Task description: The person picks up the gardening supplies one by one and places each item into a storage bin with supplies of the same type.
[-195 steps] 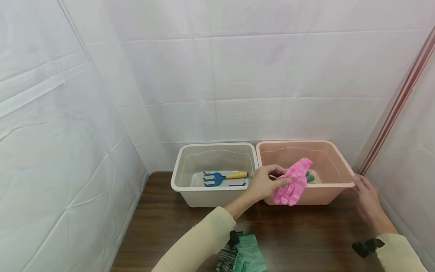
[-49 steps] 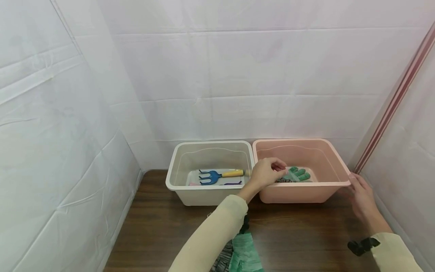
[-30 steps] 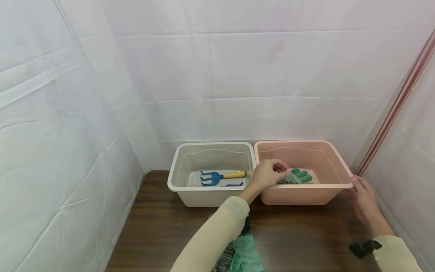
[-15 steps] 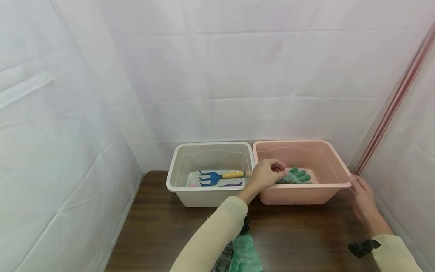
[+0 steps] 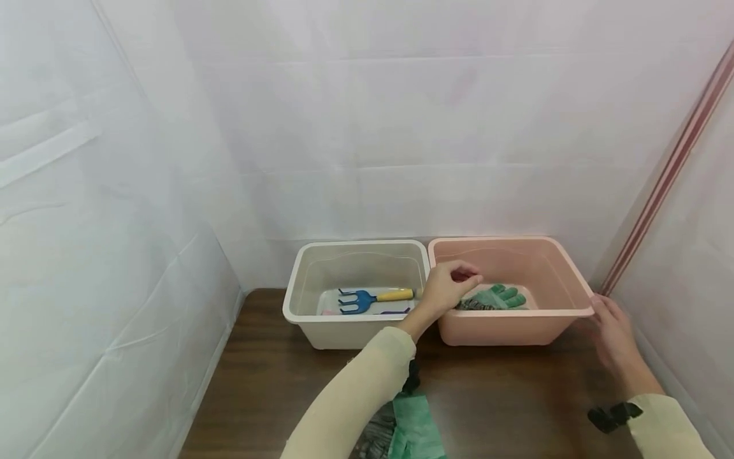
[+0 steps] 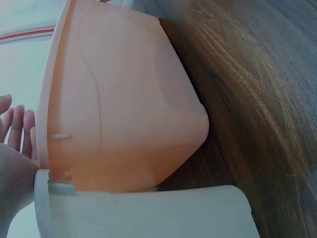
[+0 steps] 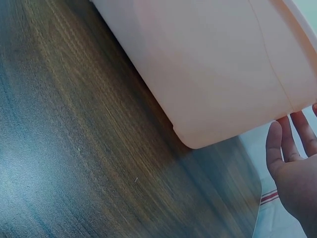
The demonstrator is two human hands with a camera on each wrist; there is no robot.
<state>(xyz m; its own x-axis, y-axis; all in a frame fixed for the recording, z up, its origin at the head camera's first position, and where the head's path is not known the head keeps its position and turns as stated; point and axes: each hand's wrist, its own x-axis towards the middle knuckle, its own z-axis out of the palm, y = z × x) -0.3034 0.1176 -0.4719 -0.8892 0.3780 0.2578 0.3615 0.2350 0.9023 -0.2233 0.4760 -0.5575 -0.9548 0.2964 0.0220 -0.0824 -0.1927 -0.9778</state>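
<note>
My left hand (image 5: 450, 287) hovers over the left part of the pink plastic bin (image 5: 496, 331), fingers loosely bent and nothing visible between them. In the left wrist view its fingers (image 6: 16, 131) show past the bin's rim. Just below the hand, inside the bin, lie a green glove (image 5: 501, 296) and a dark striped glove cuff (image 5: 474, 305); the front wall hides part of them. My right hand (image 5: 618, 338) grips the pink bin's right end at the rim. The right wrist view shows its fingers (image 7: 274, 144) against the outer wall, under the rim.
A grey bin (image 5: 355, 331) stands against the pink bin's left side. It holds a blue hand fork with a yellow handle (image 5: 375, 299), and a purple piece (image 5: 395, 312). Green (image 5: 417, 426) and dark striped cloth (image 5: 375, 437) lie at the table's (image 5: 504, 395) front. White sheets surround the table.
My left hand held a pink glove earlier; that glove is out of sight now. Since half a second ago the hand has shifted slightly left, uncovering more striped cuff. My right hand stays on the bin.
</note>
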